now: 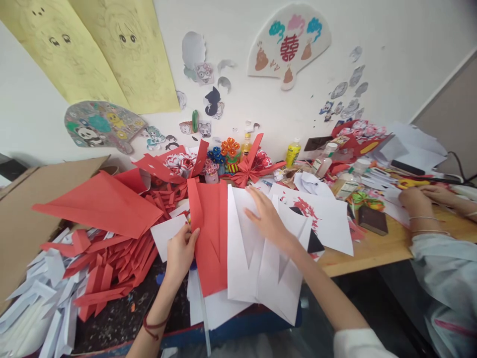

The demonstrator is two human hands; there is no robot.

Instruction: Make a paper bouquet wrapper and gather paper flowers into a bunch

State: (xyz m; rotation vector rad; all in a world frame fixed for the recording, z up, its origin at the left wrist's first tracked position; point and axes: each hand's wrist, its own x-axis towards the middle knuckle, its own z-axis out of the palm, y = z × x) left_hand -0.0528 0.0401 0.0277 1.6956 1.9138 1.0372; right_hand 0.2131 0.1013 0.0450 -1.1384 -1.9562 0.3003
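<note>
My left hand pinches the left edge of a folded red paper, thumb on top and fingers curled. Against its right side lies a folded white paper with slanted creases. My right hand rests over the upper part of this white paper, fingers stretched out and apart. Another creased white paper sits under my right forearm and is partly hidden by it. Beneath them, plain white sheets stick out near the front edge.
Left of me are heaps of folded red strips and white strips, plus a large red sheet and a cardboard box. Paper flowers, bottles and scraps line the wall. A co-worker's hands are at the right.
</note>
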